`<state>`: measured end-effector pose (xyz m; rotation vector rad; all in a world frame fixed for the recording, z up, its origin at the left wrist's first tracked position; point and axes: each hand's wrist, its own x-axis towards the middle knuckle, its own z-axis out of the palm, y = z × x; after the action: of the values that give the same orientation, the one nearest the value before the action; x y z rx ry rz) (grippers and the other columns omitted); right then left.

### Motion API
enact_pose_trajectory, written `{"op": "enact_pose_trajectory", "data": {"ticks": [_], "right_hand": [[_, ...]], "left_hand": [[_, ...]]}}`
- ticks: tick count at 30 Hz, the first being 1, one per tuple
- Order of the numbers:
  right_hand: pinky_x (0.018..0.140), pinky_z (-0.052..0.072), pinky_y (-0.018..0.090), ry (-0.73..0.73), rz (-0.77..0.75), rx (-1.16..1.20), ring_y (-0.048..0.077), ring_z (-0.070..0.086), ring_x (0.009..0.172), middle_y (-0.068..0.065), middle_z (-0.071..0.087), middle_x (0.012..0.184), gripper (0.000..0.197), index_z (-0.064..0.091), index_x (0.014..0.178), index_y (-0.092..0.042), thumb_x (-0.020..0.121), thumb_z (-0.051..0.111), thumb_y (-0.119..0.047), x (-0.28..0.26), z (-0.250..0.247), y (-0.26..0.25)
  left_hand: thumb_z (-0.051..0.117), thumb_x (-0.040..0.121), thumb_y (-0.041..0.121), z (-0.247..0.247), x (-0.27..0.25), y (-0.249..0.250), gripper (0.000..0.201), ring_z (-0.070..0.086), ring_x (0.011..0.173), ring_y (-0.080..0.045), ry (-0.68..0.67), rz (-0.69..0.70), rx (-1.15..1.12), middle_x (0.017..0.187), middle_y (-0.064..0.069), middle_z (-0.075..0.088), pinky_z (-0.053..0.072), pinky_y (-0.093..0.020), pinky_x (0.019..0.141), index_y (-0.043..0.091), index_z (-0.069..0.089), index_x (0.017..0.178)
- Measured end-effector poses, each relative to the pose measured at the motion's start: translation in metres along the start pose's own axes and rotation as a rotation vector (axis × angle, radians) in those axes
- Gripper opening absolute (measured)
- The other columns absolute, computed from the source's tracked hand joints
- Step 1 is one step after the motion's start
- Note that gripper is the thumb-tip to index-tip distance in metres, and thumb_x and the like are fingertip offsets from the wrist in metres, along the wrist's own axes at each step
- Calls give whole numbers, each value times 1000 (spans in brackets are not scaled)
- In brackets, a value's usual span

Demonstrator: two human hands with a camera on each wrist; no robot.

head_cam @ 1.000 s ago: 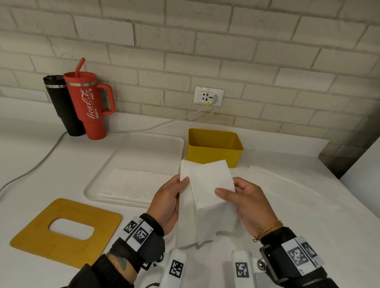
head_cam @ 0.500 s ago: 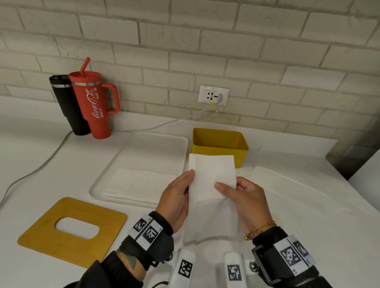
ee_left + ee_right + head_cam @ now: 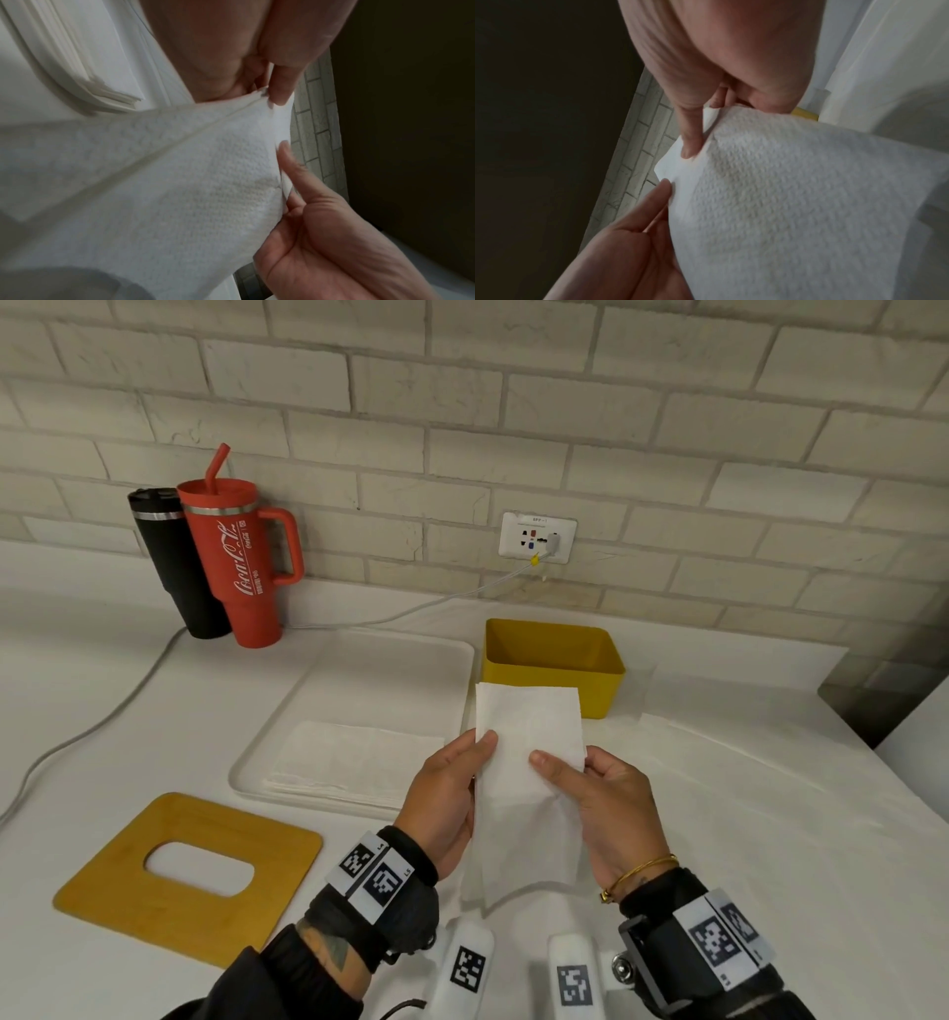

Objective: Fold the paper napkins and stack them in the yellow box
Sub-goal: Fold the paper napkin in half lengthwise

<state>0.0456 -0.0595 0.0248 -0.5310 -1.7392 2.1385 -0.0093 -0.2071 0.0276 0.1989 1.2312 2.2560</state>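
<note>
Folded tighter than a second ago: napkin point(image 3: 529, 752) narrower, upper flap laid flat over the lower half. Held above the worktop's point(image 3: 770, 814) near edge, just before the box point(image 3: 552, 675), left hand point(image 3: 444, 806) and right hand point(image 3: 611, 809) each pinching a side, thumbs on top.

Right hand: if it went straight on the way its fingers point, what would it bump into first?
The right hand points left across the napkin it pinches, so it would probably meet the left hand first; depth is unclear.
</note>
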Motion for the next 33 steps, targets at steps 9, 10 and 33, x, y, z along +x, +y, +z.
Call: {"op": "enact_pose_trajectory", "data": {"ticks": [9, 10, 33], "right_hand": [[94, 57, 52, 9, 35, -12, 30, 75, 96, 8, 79, 98, 14, 78, 99, -10, 85, 78, -11, 2, 3, 3], [94, 57, 52, 5, 35, -16, 30, 75, 96, 8, 79, 98, 15, 78, 99, -10, 85, 79, -11, 2, 4, 4], [89, 59, 34, -287, 154, -198, 23, 73, 104, 6, 77, 110, 34, 69, 120, -9, 87, 75, -12, -2, -12, 1]], "left_hand": [[50, 104, 27, -3, -3, 2, 34, 72, 110, -30, 7, 2, 3, 119, -15, 74, 61, -38, 89, 6, 65, 127], [50, 104, 26, -3, -4, 3, 34, 72, 109, -30, 4, 3, 4, 119, -15, 74, 62, -38, 87, 7, 65, 126], [46, 106, 28, -8, -5, 13, 37, 71, 109, -33, 102, -50, 4, 118, -17, 74, 57, -46, 91, 3, 65, 126]]}}
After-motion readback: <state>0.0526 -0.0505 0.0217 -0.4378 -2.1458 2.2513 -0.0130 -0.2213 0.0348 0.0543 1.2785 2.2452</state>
